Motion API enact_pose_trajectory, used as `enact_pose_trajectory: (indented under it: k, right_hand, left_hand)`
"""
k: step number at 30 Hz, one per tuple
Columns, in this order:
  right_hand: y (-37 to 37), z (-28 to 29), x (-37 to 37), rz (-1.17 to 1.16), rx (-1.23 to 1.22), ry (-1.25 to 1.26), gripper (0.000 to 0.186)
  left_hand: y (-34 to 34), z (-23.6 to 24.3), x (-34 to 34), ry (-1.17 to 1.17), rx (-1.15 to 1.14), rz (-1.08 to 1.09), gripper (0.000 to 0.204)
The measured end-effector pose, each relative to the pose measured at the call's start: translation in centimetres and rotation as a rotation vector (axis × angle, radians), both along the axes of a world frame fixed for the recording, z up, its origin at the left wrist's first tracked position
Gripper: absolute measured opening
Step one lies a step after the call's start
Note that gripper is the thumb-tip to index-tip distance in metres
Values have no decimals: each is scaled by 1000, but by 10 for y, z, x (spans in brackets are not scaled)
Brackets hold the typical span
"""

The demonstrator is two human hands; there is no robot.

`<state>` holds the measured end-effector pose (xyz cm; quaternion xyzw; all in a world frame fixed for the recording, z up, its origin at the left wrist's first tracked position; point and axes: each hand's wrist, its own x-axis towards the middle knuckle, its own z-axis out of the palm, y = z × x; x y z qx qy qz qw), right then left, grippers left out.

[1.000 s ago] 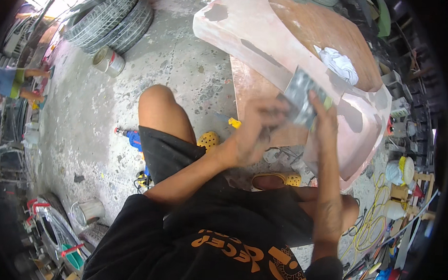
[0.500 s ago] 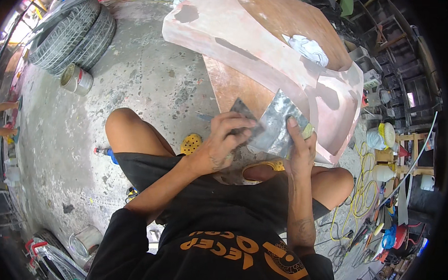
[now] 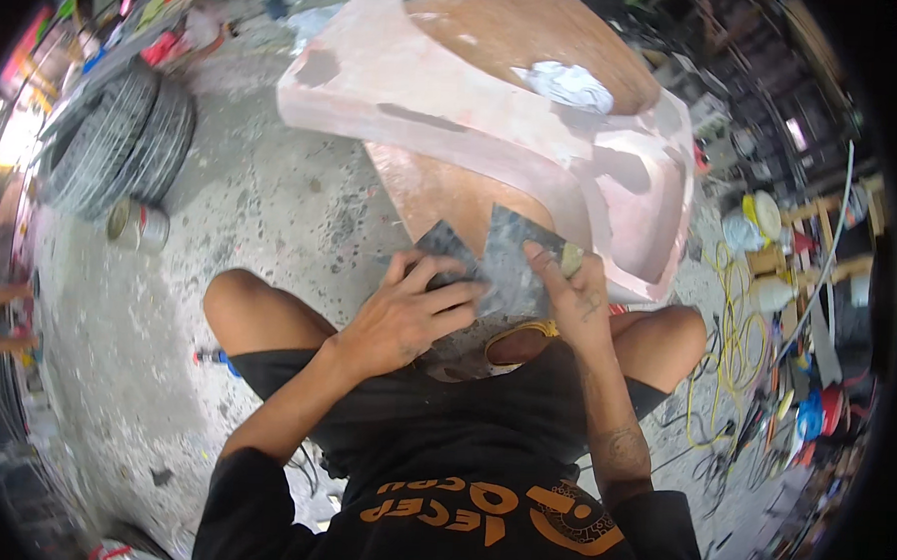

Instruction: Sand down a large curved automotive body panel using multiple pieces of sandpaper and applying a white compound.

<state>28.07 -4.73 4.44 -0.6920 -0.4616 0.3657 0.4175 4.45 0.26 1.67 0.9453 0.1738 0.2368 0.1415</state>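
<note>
A thin, dark grey, angular flat sheet [image 3: 444,242] is being held in the left hand [image 3: 407,310], one corner pointing away from the body. A larger, smeared grey, four-sided flat plate [image 3: 515,255] is being gripped just beside it in the right hand [image 3: 580,294], a pale yellow-green piece [image 3: 572,257] showing at its right edge.

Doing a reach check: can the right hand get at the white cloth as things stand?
Probably not without leaning in: the right hand is holding the grey plate, and the white cloth lies well beyond it, across the near part of the pink panel. Nothing seems to cover the cloth, though.
</note>
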Motion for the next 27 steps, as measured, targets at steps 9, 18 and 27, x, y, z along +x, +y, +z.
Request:
enact_pose_trajectory:
  k: [9,18,27]
  right_hand:
    - [-64,-35,10,-402,341,755,32]
    - [-53,-32,-9,-531,369,917,24]
    - [-59,-16,-4,-400,303,125,27]
  left_hand:
    - [-6,-42,-6,-251,-521,-132,55]
    - [-23,-29,57,-1061,-1457,-252,56]
    - [-25,-26,45,-566,-1103,-193,56]
